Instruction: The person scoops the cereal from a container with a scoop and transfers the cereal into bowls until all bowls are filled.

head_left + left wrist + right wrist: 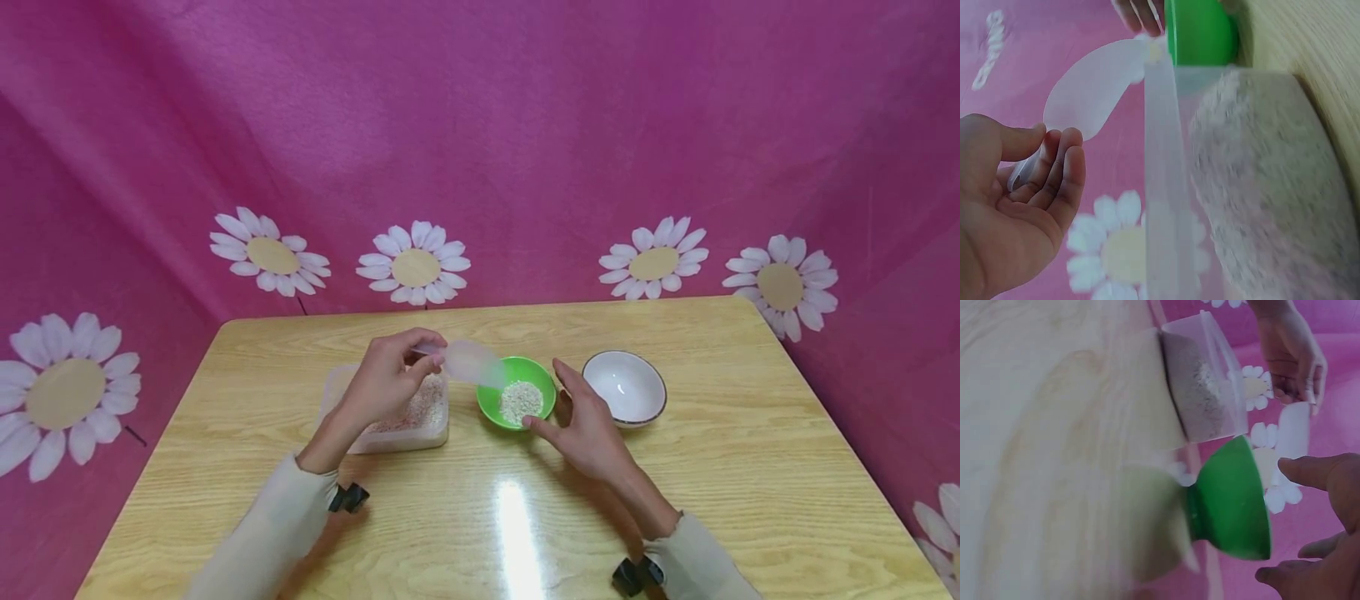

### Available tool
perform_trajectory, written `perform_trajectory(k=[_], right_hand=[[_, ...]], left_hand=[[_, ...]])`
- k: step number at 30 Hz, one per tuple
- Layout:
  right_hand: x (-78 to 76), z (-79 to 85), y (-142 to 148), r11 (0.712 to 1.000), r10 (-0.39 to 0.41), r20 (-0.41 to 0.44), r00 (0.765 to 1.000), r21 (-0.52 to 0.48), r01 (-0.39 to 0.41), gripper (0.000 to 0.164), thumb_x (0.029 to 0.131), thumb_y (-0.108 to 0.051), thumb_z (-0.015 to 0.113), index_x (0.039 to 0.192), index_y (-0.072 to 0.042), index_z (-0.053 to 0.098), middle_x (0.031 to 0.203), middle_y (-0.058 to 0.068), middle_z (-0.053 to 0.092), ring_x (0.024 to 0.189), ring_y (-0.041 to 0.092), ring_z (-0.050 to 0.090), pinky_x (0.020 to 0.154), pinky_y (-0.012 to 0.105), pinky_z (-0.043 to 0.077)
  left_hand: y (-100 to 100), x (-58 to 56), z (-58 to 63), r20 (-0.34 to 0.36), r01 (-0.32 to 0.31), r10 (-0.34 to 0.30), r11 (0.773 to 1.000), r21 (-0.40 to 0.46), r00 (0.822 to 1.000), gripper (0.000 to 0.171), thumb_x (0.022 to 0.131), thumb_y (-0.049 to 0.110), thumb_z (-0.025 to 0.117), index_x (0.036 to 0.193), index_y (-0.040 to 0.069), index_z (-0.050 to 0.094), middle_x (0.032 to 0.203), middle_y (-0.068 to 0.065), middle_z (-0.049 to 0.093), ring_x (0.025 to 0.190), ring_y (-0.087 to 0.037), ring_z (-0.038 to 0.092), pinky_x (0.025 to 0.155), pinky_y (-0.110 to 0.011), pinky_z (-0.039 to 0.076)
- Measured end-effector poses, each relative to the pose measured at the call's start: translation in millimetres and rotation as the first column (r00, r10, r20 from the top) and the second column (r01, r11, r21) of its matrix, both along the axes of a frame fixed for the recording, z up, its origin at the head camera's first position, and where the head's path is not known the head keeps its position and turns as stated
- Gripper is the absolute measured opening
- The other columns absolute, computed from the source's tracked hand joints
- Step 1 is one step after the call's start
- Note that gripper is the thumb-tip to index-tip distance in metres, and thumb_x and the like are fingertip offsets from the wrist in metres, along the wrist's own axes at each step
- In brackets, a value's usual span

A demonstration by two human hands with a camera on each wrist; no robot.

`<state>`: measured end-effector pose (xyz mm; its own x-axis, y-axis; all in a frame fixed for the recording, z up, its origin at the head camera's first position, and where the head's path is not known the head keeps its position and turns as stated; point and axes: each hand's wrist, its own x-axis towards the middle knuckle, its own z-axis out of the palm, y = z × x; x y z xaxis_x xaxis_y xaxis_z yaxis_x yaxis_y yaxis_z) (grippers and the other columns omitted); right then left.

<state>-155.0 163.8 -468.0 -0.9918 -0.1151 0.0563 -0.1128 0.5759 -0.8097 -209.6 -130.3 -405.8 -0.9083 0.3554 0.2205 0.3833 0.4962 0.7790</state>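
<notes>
My left hand [386,379] pinches the handle of a translucent plastic scoop [472,365] between thumb and fingers. The scoop's bowl reaches over the left rim of a green bowl [489,407]. Pale, grain-like flakes [521,402] lie in a heap inside that bowl. Below my left hand stands a clear plastic container [408,442], holding more of these flakes [1272,169]. At the green bowl's right side is my right hand [588,429], its thumb and fingers spread. In the right wrist view a small gap shows between those fingers [1310,473] and the bowl.
A white bowl with a dark rim [626,387] stands just right of my right hand. All of it rests on a light wooden table [750,467]. Behind the table hangs a pink cloth [510,150] with white daisies.
</notes>
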Motion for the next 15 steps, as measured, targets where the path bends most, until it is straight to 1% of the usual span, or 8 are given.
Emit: perform_trajectory(k=[3,4,6,9,11,12,13,15], right_hand=[[0.5,6.3,-5,1.0,-0.002,-0.046,0.999,-0.007,0.001,0.095,0.09,-0.018,0.088,0.164,0.005,0.033,0.17,0.025,0.038,0.147,0.047,0.051,0.12,0.054,0.045],[0.3,8.0,-7,1.0,0.001,-0.056,0.998,-0.013,-0.002,0.095,0.09,-0.018,0.088,0.164,0.004,0.033,0.17,0.025,0.038,0.148,0.047,0.05,0.12,0.054,0.045],[-0.9,10.9,-12,1.0,0.009,-0.07,0.998,-0.024,-0.01,0.094,0.09,-0.017,0.088,0.164,0.004,0.033,0.17,0.025,0.037,0.152,0.045,0.046,0.12,0.053,0.045],[-3.0,13.5,-20,0.999,0.021,-0.091,0.996,-0.024,-0.023,0.093,0.09,-0.017,0.088,0.163,0.004,0.035,0.17,0.025,0.039,0.156,0.043,0.042,0.12,0.053,0.045],[-4.5,14.5,-26,0.999,0.03,-0.098,0.995,-0.023,-0.032,0.093,0.09,-0.019,0.088,0.163,0.004,0.036,0.17,0.023,0.039,0.157,0.042,0.041,0.121,0.053,0.045],[-4.8,15.0,-30,0.999,0.032,-0.098,0.995,-0.02,-0.034,0.093,0.09,-0.02,0.088,0.164,0.003,0.036,0.17,0.022,0.04,0.156,0.041,0.042,0.12,0.053,0.045],[-5.2,15.5,-33,0.999,0.038,-0.098,0.995,-0.024,-0.04,0.093,0.09,-0.02,0.088,0.164,0.002,0.036,0.17,0.022,0.04,0.156,0.041,0.043,0.12,0.053,0.046],[-5.9,16.7,-41,0.998,0.046,-0.088,0.995,-0.038,-0.05,0.094,0.09,-0.021,0.089,0.164,0.0,0.036,0.171,0.02,0.04,0.156,0.039,0.043,0.121,0.051,0.046]], left_hand=[[-17,3.3,-3.5,0.047,-0.086,0.085,0.995,0.041,0.995,0.019,0.105,0.009,0.069,0.123,0.004,0.073,0.101,-0.015,0.08,0.094,-0.038,0.078,0.06,-0.025,0.046],[-23,4.4,-4.9,0.062,-0.114,0.111,0.992,0.051,0.992,0.02,0.106,0.01,0.068,0.124,0.004,0.073,0.1,-0.015,0.08,0.095,-0.04,0.078,0.059,-0.025,0.045],[-36,7.5,-7.6,0.08,-0.164,0.159,0.984,0.064,0.984,0.02,0.106,0.01,0.068,0.124,0.004,0.072,0.099,-0.016,0.079,0.095,-0.039,0.077,0.062,-0.024,0.05],[-56,13.5,-11.2,0.082,-0.217,0.212,0.974,0.058,0.974,0.02,0.107,0.012,0.067,0.124,0.003,0.072,0.097,-0.017,0.079,0.089,-0.025,0.077,0.071,-0.023,0.057],[-68,17.9,-13.1,0.074,-0.244,0.24,0.969,0.042,0.968,0.02,0.107,0.013,0.068,0.124,0.003,0.073,0.095,-0.016,0.079,0.085,-0.013,0.076,0.075,-0.022,0.059],[-74,20.2,-13.9,0.071,-0.254,0.252,0.967,0.034,0.965,0.02,0.107,0.014,0.068,0.123,0.003,0.073,0.095,-0.016,0.079,0.084,-0.008,0.074,0.075,-0.021,0.059],[-79,22.3,-14.9,0.069,-0.265,0.263,0.964,0.025,0.962,0.02,0.107,0.015,0.068,0.123,0.003,0.073,0.095,-0.016,0.079,0.083,-0.006,0.074,0.075,-0.021,0.059],[-90,26.7,-16.8,0.065,-0.288,0.287,0.958,0.009,0.956,0.021,0.107,0.015,0.069,0.123,0.003,0.073,0.095,-0.016,0.079,0.083,-0.007,0.074,0.075,-0.02,0.058]])
